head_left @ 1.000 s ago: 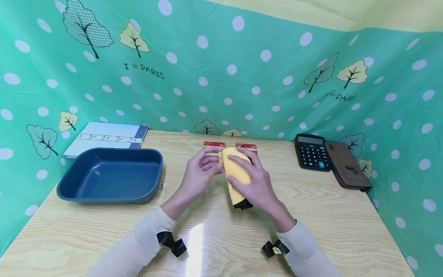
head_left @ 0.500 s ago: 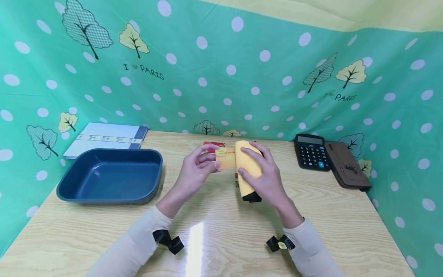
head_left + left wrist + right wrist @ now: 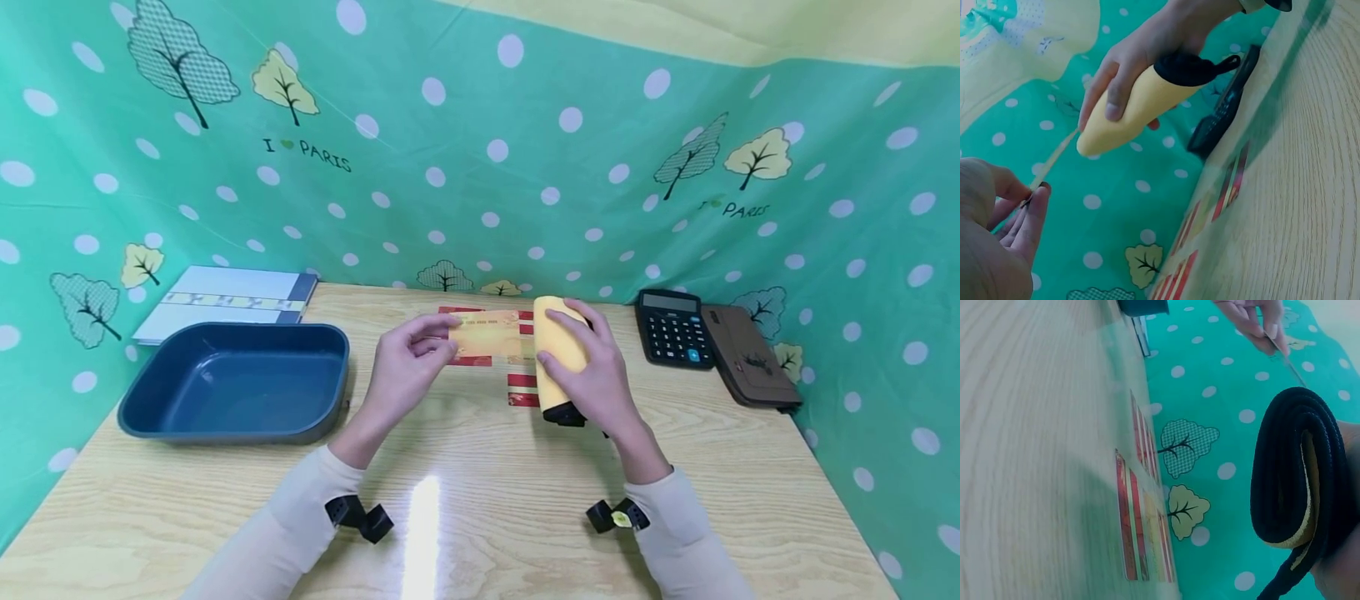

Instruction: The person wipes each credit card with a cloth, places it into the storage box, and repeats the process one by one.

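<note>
In the head view a golden bank card [image 3: 483, 333] is held up above the table, its left end pinched between the thumb and fingers of my left hand [image 3: 408, 354]. My right hand [image 3: 596, 375] grips a folded yellow cloth [image 3: 558, 350] with black edging. The card's far end comes right up to the cloth's edge. From the left wrist view, the card [image 3: 1054, 156] appears nearly edge-on, and a small black loop sticks out of the cloth's trim [image 3: 1188, 69]. The right wrist view looks onto the rolled layers of the cloth [image 3: 1297, 469].
Several red-striped cards [image 3: 522, 390] lie on the table beneath and behind the hands. A dark blue basin [image 3: 232, 429] stands at left, before a white-and-blue folder [image 3: 232, 287]. A calculator [image 3: 675, 329] and a brown wallet [image 3: 753, 362] lie at right. A patterned curtain [image 3: 480, 200] closes the back.
The cloth has slid right along the card, uncovering most of its face. My right hand has moved right and slightly away; my left hand has shifted a little left, still pinching the card.
</note>
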A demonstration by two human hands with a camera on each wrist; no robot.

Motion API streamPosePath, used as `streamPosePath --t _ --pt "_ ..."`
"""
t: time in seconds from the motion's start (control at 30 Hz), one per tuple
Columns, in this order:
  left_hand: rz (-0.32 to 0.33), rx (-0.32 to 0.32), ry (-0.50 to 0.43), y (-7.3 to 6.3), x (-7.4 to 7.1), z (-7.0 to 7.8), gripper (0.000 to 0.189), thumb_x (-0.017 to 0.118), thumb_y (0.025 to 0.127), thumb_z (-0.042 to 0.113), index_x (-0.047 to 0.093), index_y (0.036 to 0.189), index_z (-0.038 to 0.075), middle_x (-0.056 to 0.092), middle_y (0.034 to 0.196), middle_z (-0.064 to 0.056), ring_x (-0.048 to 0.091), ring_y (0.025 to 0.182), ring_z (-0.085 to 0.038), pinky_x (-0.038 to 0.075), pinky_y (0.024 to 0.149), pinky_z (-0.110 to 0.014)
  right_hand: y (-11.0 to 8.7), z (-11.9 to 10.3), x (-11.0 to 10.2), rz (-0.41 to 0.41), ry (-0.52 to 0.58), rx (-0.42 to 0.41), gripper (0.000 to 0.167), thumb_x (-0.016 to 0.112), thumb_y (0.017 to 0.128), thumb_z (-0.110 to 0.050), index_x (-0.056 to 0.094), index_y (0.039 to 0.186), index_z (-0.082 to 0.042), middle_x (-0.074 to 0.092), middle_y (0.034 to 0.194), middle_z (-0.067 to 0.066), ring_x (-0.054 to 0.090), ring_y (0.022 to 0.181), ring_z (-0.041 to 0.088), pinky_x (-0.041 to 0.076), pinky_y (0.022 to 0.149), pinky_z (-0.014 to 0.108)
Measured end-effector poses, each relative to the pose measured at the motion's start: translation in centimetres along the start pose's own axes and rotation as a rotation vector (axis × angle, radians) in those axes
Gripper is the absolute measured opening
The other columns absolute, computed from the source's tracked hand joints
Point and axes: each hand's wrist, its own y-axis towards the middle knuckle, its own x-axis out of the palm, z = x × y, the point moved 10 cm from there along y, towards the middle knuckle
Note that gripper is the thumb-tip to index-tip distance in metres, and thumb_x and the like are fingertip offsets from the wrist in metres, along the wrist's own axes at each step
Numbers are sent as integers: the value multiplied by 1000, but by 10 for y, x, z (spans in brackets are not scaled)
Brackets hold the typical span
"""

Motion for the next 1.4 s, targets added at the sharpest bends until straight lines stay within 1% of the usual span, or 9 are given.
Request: streamPosePath --t 0.2,0.4,0.5,0.7,0.93,1.1,1.23,1.3,1.4 --pt "8 -49 16 0 -3 -5 27 69 95 7 76 121 7 77 115 -18 73 85 -2 61 75 -17 1 0 -5 5 26 19 56 82 87 -11 65 140 -17 45 158 4 44 145 29 45 111 52" --pt "-8 -74 -43 1 -3 -5 28 56 104 6 74 125 4 72 108 -20 76 79 -9 65 87 -33 1 -1 -8 11 42 30 55 82 87 -10 65 139 -18 45 158 3 46 143 28 47 103 45" --pt "-13 -71 -36 2 -3 -5 30 52 104 2 73 127 3 70 104 -22 77 83 -14 66 85 -29 0 -2 -7 11 48 26 55 82 87 -10 66 139 -17 45 158 4 46 142 29 48 100 42" --pt "7 -66 -12 3 -7 -6 29 63 99 2 74 125 6 77 116 -19 79 93 -15 62 80 -17 0 -3 -7 12 45 22 54 81 87 -9 66 139 -17 46 158 4 48 140 28 47 95 32" --pt "21 -60 -103 4 -8 -8 22 67 99 4 74 118 -4 78 102 -22 79 85 -16 66 82 -30 1 -3 -8 12 46 18 55 82 87 -9 66 139 -18 46 157 3 48 140 27 48 95 31" --pt "10 -58 -109 2 -9 -8 23 71 98 11 75 114 -5 77 87 -16 73 68 -10 66 68 -25 1 -3 -6 5 40 12 55 82 87 -10 66 139 -19 46 157 2 48 138 26 48 90 28" --pt "38 -58 -26 0 -14 -7 23 76 95 19 79 110 1 71 77 -3 62 60 -9 54 53 -18 0 -3 -5 2 35 8 55 82 87 -11 66 139 -19 46 157 2 50 136 26 48 87 24" --pt "62 -44 16 0 -17 -5 23 78 94 21 80 109 3 68 80 2 57 64 -9 46 53 -17 0 -4 -5 3 36 6 55 82 87 -11 66 139 -19 46 157 2 50 136 26 48 88 23" --pt "86 -18 29 0 -19 -2 24 79 93 19 80 108 1 68 97 -1 62 79 -7 52 63 -13 -1 -5 -6 4 40 3 55 82 88 -10 66 139 -20 46 157 2 51 135 26 48 88 22"
